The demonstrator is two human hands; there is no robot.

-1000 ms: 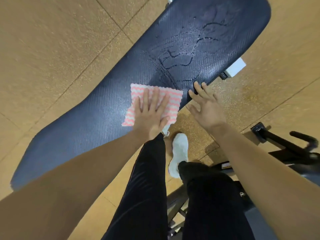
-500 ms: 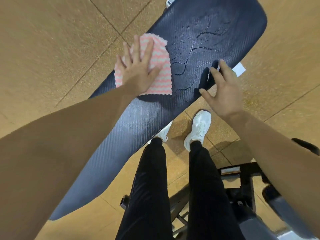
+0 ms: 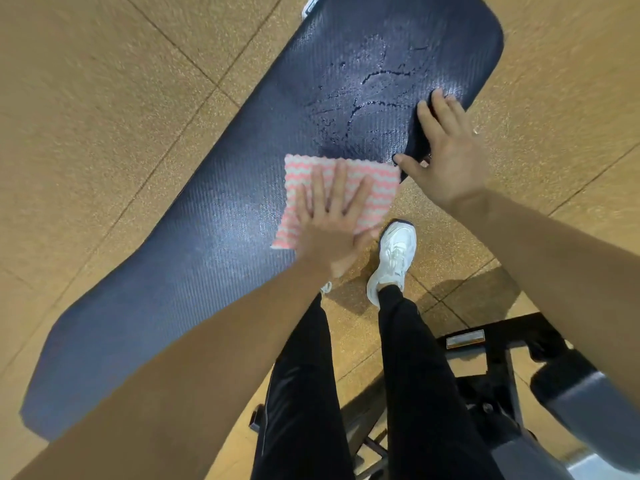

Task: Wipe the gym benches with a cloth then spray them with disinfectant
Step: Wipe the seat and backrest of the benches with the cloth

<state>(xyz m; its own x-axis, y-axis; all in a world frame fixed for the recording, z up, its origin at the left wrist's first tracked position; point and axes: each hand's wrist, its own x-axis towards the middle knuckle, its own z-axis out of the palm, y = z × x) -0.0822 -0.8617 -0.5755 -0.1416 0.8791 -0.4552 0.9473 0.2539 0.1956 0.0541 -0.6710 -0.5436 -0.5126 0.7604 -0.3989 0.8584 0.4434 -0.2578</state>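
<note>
Left hand (image 3: 331,233) flat; right hand (image 3: 447,157) curled

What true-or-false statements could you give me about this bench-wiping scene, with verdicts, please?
1. The left hand presses flat on the cloth. True.
2. The cloth is plain blue. False: it is striped pink and white.
3. The right hand grips the edge of the bench. True.
4. The bench is dry beyond the cloth. False: wet streaks show there.
</note>
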